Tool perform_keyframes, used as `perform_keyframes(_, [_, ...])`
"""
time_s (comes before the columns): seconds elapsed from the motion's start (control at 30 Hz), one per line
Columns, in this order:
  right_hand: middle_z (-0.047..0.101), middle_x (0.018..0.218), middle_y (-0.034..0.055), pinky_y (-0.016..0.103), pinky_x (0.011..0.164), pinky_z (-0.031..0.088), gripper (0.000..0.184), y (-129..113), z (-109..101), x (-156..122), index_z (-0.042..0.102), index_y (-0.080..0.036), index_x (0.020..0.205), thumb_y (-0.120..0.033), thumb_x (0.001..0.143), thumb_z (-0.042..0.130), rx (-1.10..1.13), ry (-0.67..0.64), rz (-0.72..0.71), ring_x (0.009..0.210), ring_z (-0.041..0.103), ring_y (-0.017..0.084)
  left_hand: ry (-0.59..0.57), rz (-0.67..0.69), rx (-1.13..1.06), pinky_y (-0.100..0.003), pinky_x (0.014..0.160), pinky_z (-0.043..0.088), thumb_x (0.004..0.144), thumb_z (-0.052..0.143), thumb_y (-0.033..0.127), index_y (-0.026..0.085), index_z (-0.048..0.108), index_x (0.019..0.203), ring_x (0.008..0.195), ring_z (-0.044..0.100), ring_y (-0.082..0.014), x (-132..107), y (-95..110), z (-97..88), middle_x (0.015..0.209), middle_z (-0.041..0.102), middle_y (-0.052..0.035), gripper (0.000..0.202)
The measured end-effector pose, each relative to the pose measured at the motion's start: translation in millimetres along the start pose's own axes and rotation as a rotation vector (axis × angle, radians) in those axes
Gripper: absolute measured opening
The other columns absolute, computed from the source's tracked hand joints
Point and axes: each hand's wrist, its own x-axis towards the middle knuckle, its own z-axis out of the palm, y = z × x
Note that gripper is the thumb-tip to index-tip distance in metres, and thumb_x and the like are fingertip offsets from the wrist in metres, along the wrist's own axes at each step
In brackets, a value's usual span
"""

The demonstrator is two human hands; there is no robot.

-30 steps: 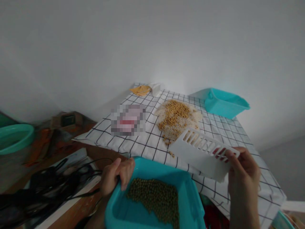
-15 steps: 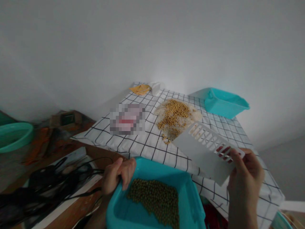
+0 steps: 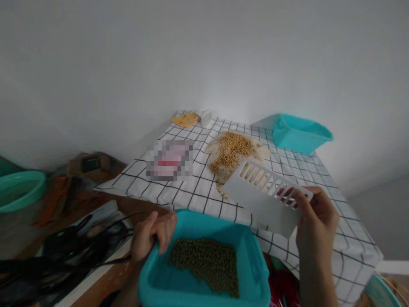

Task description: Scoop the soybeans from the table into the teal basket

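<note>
My left hand (image 3: 150,238) grips the near-left rim of a teal plastic tub (image 3: 252,264) that holds a layer of green beans (image 3: 207,264). My right hand (image 3: 315,217) is closed on the slotted end of a white plastic sieve scoop (image 3: 260,196), which it holds tilted in the air above the checked tablecloth (image 3: 198,187), just beyond the tub. Behind the scoop a pile of yellow soybeans mixed with white grains (image 3: 233,151) lies on the cloth.
A second teal tub (image 3: 300,133) stands at the table's far right corner. A yellow paper (image 3: 184,120) and a small white object (image 3: 206,116) lie at the far edge. Black cables (image 3: 64,247) and a teal basin (image 3: 19,187) sit on the wooden surface at left.
The right hand has moved the scoop slightly left and tilted it flatter. The left hand stays on the tub's rim, and the view has shifted a little.
</note>
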Motion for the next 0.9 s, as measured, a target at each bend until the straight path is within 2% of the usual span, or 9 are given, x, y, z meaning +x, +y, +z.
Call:
perform_keyframes(0.27, [0.071, 0.067, 0.0018, 0.029, 0.058, 0.049, 0.023, -5, 11, 4, 0.063, -0.018, 0.074, -0.033, 0.079, 0.079, -0.050, -0.062, -0.065, 0.063, 0.069, 0.018, 0.033, 0.044, -0.001, -0.033, 0.051, 0.037, 0.108, 0.027, 0.030, 0.018, 0.044, 0.039, 0.033, 0.042, -0.0118, 2, -5, 3.1, 0.031, 0.048, -0.0006, 0.072])
perform_keyframes(0.5, [0.073, 0.068, 0.0018, 0.027, 0.052, 0.047, 0.025, 3, 2, 0, 0.062, -0.020, 0.080, -0.035, 0.076, 0.082, -0.029, -0.059, 0.001, 0.055, 0.066, 0.017, 0.005, 0.003, -0.004, -0.034, 0.052, 0.039, 0.108, 0.028, 0.033, 0.019, 0.047, 0.038, 0.034, 0.045, -0.0127, 5, 1, 3.4, 0.032, 0.050, -0.0017, 0.074])
perform_keyframes(0.67, [0.071, 0.066, 0.0010, 0.027, 0.057, 0.047, 0.023, -2, 1, 1, 0.063, -0.018, 0.074, -0.032, 0.078, 0.080, -0.003, -0.054, -0.033, 0.059, 0.067, 0.017, 0.034, 0.010, -0.042, -0.035, 0.056, 0.039, 0.107, 0.028, 0.031, 0.019, 0.048, 0.039, 0.034, 0.045, -0.0129, 2, -4, 1.7, 0.033, 0.050, -0.0009, 0.072])
perform_keyframes(0.9, [0.071, 0.067, 0.0014, 0.028, 0.061, 0.048, 0.022, 0, -3, 4, 0.064, -0.018, 0.073, -0.031, 0.079, 0.080, -0.022, -0.055, -0.032, 0.064, 0.068, 0.018, -0.017, -0.054, -0.036, -0.036, 0.061, 0.041, 0.107, 0.027, 0.032, 0.019, 0.050, 0.039, 0.037, 0.048, -0.0137, 1, -4, -4.1, 0.034, 0.053, -0.0020, 0.073])
